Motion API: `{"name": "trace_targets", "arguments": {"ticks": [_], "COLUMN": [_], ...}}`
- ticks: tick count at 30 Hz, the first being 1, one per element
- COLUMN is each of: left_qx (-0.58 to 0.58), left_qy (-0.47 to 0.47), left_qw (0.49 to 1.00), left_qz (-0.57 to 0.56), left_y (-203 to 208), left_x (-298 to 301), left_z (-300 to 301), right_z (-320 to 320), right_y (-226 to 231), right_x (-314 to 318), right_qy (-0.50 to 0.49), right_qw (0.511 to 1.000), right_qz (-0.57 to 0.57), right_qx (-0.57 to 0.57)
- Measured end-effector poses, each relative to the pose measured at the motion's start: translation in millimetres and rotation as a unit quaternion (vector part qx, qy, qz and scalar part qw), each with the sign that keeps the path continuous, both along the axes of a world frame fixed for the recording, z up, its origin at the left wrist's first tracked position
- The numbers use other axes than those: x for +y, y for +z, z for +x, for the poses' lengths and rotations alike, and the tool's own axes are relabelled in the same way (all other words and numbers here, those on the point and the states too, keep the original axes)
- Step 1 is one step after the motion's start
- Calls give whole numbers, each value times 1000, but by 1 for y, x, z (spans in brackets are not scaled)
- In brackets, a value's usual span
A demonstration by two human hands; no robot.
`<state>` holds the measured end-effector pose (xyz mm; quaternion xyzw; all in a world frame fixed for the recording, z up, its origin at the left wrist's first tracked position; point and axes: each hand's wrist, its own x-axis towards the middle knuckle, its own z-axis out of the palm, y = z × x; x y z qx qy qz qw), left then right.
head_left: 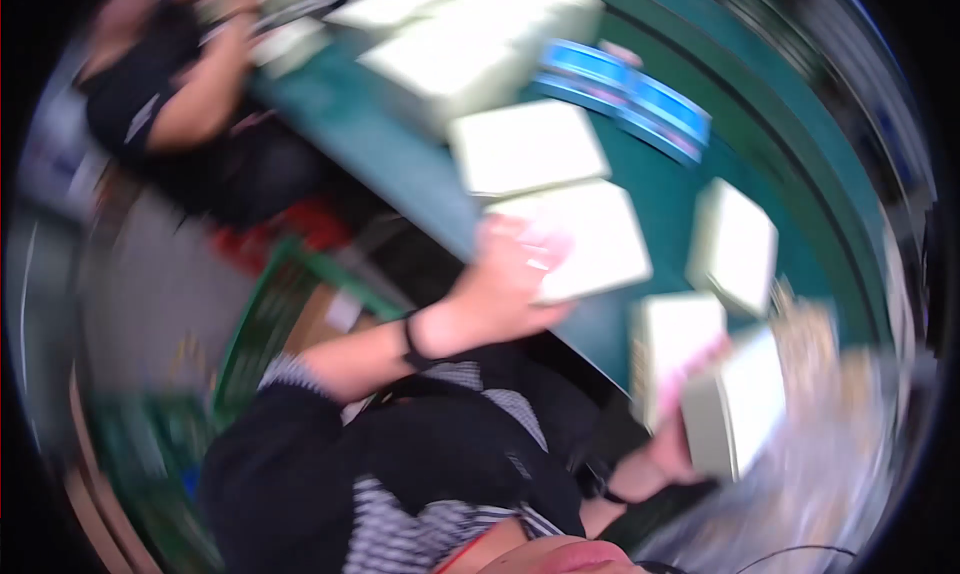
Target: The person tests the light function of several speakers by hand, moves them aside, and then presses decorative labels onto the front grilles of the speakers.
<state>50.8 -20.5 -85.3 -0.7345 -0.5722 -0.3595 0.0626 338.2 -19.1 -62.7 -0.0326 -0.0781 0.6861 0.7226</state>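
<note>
Green table [665, 206]: left hand [510, 279] spreads on left box [600, 239], which lies just rightward, grip unclear; right hand [678, 452] holds right box [748, 404], tilted.

"What's underneath?"
"A green table [665, 214], blurred, sweeping from eleven o'clock round to four."
"What's on it?"
"Pale boxes [430, 84] bunched at twelve; two blue boxes [665, 117] at one, end to end."
"Closer in?"
"A first box [530, 146], pale too, at half past twelve, touching a second box [600, 239] at two."
"Farther right?"
"A third box [735, 244] at three, apart from both."
</note>
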Motion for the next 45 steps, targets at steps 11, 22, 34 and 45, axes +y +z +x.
{"name": "trace_targets", "arguments": {"ticks": [11,22,34,45], "left_qx": [117,122,58,8], "left_qy": [-84,-107,-121,-150], "left_qw": [984,979,986,988], "left_qz": [-107,-120,-96,-16], "left_y": [18,23,19,-3], "left_x": [0,-2,3,5], "left_z": [-6,-4,-9,-18], "right_z": [-3,16,138,180], "right_y": [-8,-13,88,91], "right_x": [-1,2,110,374], "right_qy": [-11,-38,-68,-72], "right_qw": [988,997,905,778], "right_qz": [86,-8,-106,-219], "right_qx": [127,-65,-406,-585]}}
